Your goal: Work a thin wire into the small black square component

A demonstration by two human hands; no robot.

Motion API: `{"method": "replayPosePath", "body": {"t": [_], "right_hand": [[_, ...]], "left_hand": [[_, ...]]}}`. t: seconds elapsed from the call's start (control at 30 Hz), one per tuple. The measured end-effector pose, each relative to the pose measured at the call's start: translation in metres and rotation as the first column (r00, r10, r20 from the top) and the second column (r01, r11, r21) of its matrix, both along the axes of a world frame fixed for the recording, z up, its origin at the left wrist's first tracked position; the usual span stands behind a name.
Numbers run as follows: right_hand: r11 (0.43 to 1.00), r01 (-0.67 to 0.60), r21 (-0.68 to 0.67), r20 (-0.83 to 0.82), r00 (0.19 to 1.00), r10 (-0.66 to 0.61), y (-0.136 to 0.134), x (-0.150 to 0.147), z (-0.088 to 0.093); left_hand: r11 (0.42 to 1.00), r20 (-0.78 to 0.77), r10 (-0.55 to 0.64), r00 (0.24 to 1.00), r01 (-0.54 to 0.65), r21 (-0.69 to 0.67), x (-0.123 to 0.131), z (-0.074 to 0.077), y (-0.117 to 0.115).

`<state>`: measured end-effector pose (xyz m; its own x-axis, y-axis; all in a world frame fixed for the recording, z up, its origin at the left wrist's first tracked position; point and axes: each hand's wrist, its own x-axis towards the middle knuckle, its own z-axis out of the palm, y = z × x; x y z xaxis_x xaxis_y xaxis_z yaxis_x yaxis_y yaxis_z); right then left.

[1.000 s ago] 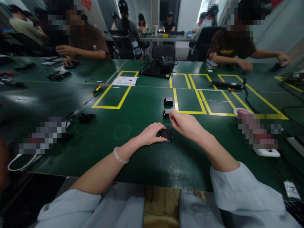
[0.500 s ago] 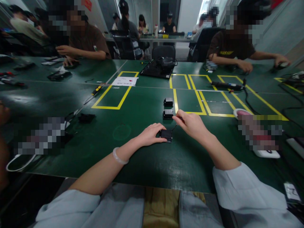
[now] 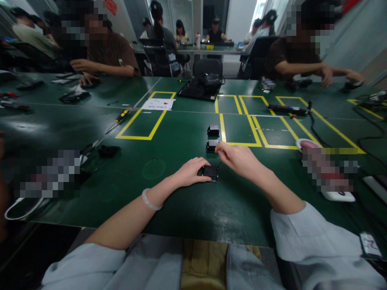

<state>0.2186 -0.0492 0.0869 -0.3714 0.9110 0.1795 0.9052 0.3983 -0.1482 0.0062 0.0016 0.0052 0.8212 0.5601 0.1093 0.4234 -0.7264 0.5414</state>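
On the green table my left hand (image 3: 193,172) grips a small black rectangular part (image 3: 211,172) between thumb and fingers. It lies flat, its left side partly covered by the hand. My right hand (image 3: 237,156) is just beyond and to the right, its fingers pinched on a thin-shafted tool (image 3: 219,163). The shaft slants down toward the part's upper right corner; whether its tip touches cannot be made out, and its grip is hidden in the fingers. Two similar black-and-grey blocks stand behind: a nearer block (image 3: 212,146), close to my right fingertips, and a farther block (image 3: 213,130).
Yellow tape outlines (image 3: 134,138) mark the green table (image 3: 181,209). To the left are a yellow-black screwdriver (image 3: 122,116) and a small black piece (image 3: 109,151). Rightward lie a black cylindrical tool (image 3: 288,109) with a cable and a white-edged object (image 3: 338,196). Co-workers sit opposite.
My right hand has shifted slightly left and down, with the tool shaft now steeper and less visible. My left hand keeps its grip on the black part. The co-worker at right has moved their hands together.
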Motion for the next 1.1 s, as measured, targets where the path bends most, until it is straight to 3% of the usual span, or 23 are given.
{"method": "replayPosePath", "body": {"t": [0.33,0.57,1.1], "right_hand": [[0.998,-0.054,-0.033,-0.067,0.996,0.051,0.0006,0.0041,0.0051],[0.998,0.069,0.004,0.042,0.997,-0.069,0.0018,0.0015,0.004],[1.0,-0.01,-0.02,-0.015,1.0,0.01,-0.0038,-0.0008,0.006]], "left_hand": [[1.0,0.0,-0.007,1.0,0.007,0.008,0.001,0.002,-0.0003],[1.0,-0.009,-0.012,1.0,0.012,0.003,0.0007,0.0019,0.0003],[1.0,-0.013,0.0,1.0,0.001,0.006,0.0006,0.0005,0.0008]]}}
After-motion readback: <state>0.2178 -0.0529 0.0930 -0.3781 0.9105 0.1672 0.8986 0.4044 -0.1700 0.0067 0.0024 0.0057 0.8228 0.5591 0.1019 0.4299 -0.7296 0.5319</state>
